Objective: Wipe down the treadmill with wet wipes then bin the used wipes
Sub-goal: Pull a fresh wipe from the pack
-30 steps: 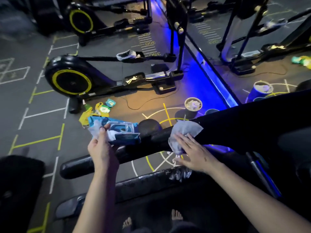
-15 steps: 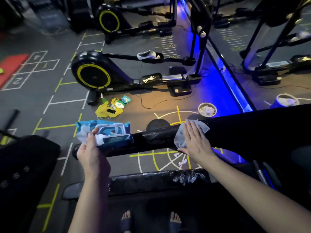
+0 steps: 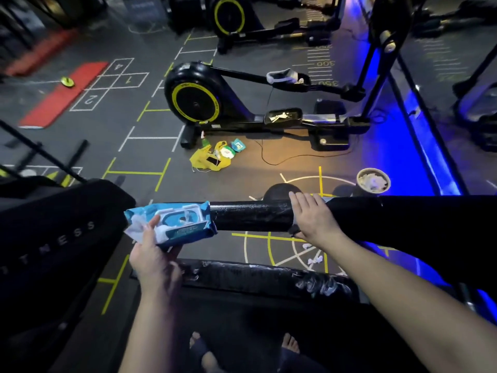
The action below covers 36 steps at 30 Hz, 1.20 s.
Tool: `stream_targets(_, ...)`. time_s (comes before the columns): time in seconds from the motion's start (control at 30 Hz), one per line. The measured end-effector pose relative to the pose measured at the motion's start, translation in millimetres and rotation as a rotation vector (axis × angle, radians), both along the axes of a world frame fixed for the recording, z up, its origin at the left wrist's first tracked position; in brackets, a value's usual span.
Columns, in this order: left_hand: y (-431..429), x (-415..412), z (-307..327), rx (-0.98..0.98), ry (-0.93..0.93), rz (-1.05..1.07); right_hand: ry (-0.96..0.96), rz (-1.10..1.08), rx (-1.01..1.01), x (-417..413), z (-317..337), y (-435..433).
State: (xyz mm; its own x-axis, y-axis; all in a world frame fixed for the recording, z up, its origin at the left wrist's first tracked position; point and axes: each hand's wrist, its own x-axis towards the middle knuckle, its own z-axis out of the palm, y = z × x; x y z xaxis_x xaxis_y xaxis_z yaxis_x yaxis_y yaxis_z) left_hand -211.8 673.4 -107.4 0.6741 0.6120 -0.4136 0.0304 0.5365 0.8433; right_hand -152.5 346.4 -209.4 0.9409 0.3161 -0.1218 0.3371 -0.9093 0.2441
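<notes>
- Since half a second ago, my right hand [image 3: 312, 219] has slid a little left along the treadmill handrail [image 3: 250, 215], towards the pack. The wipe that showed past my fingertips then is now out of sight under my palm.
- That hand lies flat across the top of the rail. Its fingers are straight and close together, pressing down and not curled round anything.
- My left hand [image 3: 153, 254] grips the blue wet wipes pack [image 3: 177, 224]. The thumb is on top beside the open white flap and the other fingers are underneath.
- I hold the pack in the air at the rail's left end, and it covers the tip.
- The bin [image 3: 358, 181] stands on the floor beyond the rail, to the right, with crumpled white wipes inside.
- A few white scraps [image 3: 314, 258] lie on the floor markings below the rail.
- A yellow bag [image 3: 207, 160] sits by the base of the black-and-yellow elliptical trainer [image 3: 193, 98], farther off.
</notes>
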Motion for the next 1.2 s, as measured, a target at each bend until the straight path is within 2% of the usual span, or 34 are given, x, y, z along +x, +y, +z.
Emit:
stream_targets(0.1,2.8,7.3,2.6,0.013,-0.007,-0.008,-0.043,0.054,0.014,-1.9,-2.2,-13.3)
stream_targets(0.33,-4.8,10.7,5.4,-0.01,-0.036,-0.06,-0.182,0.041,-0.127,-39.5,-14.0,-61.8)
stream_targets(0.5,4.1,1.7,3.3,-0.002,-0.014,-0.059,-0.095,-0.148,-0.063,-30.1,-18.9,-20.8)
stream_targets(0.77,24.5,-11.2,3.8,0.075,0.012,-0.063,-0.038,-0.045,0.093,1.7,-23.5,67.1)
stream_targets(1.2,4.0,6.9,13.9,0.08,-0.076,-0.135,-0.095,0.135,0.04,-29.7,-13.9,2.5)
